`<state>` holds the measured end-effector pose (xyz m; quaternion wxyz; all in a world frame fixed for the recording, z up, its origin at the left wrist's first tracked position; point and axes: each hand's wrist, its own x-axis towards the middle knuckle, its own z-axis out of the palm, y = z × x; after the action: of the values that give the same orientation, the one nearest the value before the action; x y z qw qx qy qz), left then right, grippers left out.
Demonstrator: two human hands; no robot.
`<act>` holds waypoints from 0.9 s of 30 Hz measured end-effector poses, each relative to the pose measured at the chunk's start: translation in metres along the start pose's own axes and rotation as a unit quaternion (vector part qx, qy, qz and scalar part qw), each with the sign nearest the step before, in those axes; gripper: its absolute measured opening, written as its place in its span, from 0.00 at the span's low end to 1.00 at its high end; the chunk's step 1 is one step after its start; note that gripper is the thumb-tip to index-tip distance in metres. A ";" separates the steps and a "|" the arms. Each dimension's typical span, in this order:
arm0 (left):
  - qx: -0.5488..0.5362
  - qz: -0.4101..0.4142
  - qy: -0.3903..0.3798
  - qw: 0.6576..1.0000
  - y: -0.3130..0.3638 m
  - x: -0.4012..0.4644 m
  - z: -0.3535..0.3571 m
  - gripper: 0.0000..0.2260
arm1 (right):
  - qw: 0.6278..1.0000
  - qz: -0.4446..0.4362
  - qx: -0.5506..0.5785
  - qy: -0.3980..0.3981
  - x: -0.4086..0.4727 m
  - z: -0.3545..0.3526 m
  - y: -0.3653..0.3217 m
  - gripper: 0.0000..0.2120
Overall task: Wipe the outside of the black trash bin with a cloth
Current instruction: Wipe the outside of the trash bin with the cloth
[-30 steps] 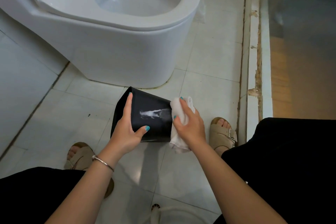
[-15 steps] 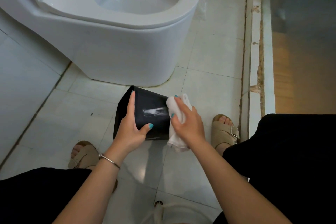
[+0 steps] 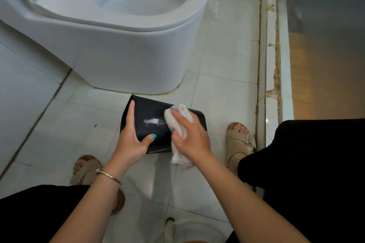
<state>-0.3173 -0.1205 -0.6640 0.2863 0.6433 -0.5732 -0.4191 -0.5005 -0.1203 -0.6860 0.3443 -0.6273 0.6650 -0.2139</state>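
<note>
The floor (image 3: 221, 59) is pale tile with thin grout lines, and it fills most of the view. A white toilet (image 3: 126, 53) stands on it at the upper left, seat down, bowl open to the camera. Along the right runs a raised white sill (image 3: 271, 49) with chipped, brownish stains on its edge, and beyond it lies a dim orange-lit surface.

The person's black-clothed knees sit at the lower left and right corners. Two tan sandals rest on the tiles: the left sandal (image 3: 87, 169) partly behind the left forearm, the right sandal (image 3: 240, 142) just beside the sill.

The bin (image 3: 152, 112) is black, tipped on its side on the floor just in front of the toilet's base, between the two sandals. A whitish smear (image 3: 152, 121) marks its upturned face.

The left hand (image 3: 131, 138) holds the bin at its left edge: straight fingers lie along the side and the thumb curls across the near face, so the grip clamps the wall between them. A thin metal bangle (image 3: 107, 175) circles that wrist.

The right hand (image 3: 189, 134) has its grip curled round a bunched white cloth (image 3: 178, 114), pressing it onto the bin's face just right of the smear. The loose tail of the cloth hangs below the hand, past the bin's near edge. The nails on both hands are teal.

A small drain (image 3: 169, 220) shows in the floor near the bottom edge.
</note>
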 end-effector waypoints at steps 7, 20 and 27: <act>-0.010 -0.004 0.001 1.000 -0.002 0.001 -0.003 0.47 | 0.998 -0.062 0.019 -0.011 -0.003 0.002 0.000 0.29; -0.002 -0.011 0.004 1.000 0.002 0.001 0.003 0.47 | 0.996 -0.078 0.033 -0.026 0.003 -0.002 -0.009 0.28; 0.005 -0.016 0.013 1.000 0.003 0.002 -0.002 0.46 | 1.000 0.021 0.015 -0.005 -0.002 -0.014 0.032 0.28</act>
<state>-0.3175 -0.1231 -0.6607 0.2836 0.6591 -0.5610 -0.4129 -0.5329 -0.1164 -0.6995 0.3614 -0.6092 0.6728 -0.2136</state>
